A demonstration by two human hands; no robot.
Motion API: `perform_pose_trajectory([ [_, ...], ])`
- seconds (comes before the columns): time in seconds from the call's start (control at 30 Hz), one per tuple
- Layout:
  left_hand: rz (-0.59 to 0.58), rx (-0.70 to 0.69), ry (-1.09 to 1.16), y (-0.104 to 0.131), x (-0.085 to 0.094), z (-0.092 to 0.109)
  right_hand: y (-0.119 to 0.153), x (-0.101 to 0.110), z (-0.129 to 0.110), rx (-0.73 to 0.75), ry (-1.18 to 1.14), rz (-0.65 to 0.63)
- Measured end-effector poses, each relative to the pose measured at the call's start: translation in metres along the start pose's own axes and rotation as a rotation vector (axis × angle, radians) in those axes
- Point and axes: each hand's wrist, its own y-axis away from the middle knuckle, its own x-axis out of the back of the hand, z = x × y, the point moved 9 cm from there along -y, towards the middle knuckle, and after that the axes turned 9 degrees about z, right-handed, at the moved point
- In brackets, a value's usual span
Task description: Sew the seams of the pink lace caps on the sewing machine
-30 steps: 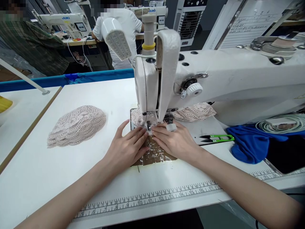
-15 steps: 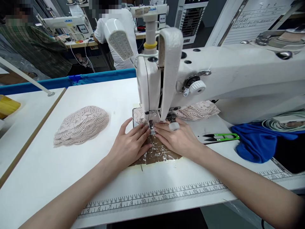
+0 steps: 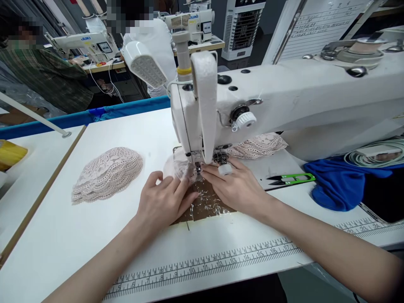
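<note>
A pale pink lace piece (image 3: pixel 183 166) lies under the presser foot (image 3: pixel 198 168) of the white sewing machine (image 3: pixel 202 109). My left hand (image 3: pixel 162 200) is left of the foot, its fingers bent and closed at the lace's near edge; the fingertips are partly hidden. My right hand (image 3: pixel 238 183) lies right of the foot with fingers stretched forward and pressed down, their tips partly behind the machine's parts. Beneath both hands is a brown patch covered in shiny clear tape (image 3: pixel 208 200). More lace (image 3: pixel 259 146) lies behind the right hand.
A stack of lace pieces (image 3: pixel 107 174) lies on the left of the white table (image 3: pixel 94 240). Green thread snips (image 3: pixel 292 179) and a blue cloth (image 3: pixel 337 185) are on the right. A printed ruler (image 3: pixel 192 271) runs along the front edge. Two people work at machines beyond.
My left fingers have bent and drawn together, and the lace beside the foot has bunched up and shifted leftward. My right hand stays beside the foot. The camera view has shifted slightly.
</note>
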Motion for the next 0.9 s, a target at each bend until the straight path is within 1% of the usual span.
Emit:
perform_pose_trajectory([
  [0.07, 0.062, 0.004, 0.029, -0.001, 0.009, 0.003, 0.0, 0.004, -0.007, 0.002, -0.052, 0.028],
  [0.1, 0.068, 0.018, 0.047, -0.002, 0.01, 0.002, 0.0, 0.004, -0.011, 0.01, -0.093, 0.027],
  [0.2, 0.005, 0.065, 0.141, -0.002, 0.005, -0.003, 0.002, 0.001, -0.022, 0.042, -0.187, -0.024],
  [0.3, -0.002, 0.143, 0.302, 0.0, 0.005, -0.011, 0.002, 0.001, -0.018, -0.006, -0.13, -0.034],
  [0.37, -0.005, 0.171, 0.352, 0.001, 0.003, -0.015, 0.002, 0.003, -0.017, -0.022, -0.103, -0.029],
  [0.5, -0.113, 0.067, 0.332, 0.004, -0.012, -0.008, 0.005, -0.005, -0.018, -0.038, -0.108, -0.111],
  [0.6, -0.129, 0.018, 0.272, 0.004, -0.02, -0.003, 0.008, -0.013, -0.01, -0.1, -0.053, -0.158],
  [0.7, -0.129, 0.002, 0.232, 0.004, -0.022, 0.001, 0.01, -0.016, -0.003, -0.122, -0.005, -0.175],
  [0.9, -0.133, -0.012, 0.203, 0.005, -0.021, 0.006, 0.008, -0.015, 0.003, -0.107, -0.008, -0.177],
])
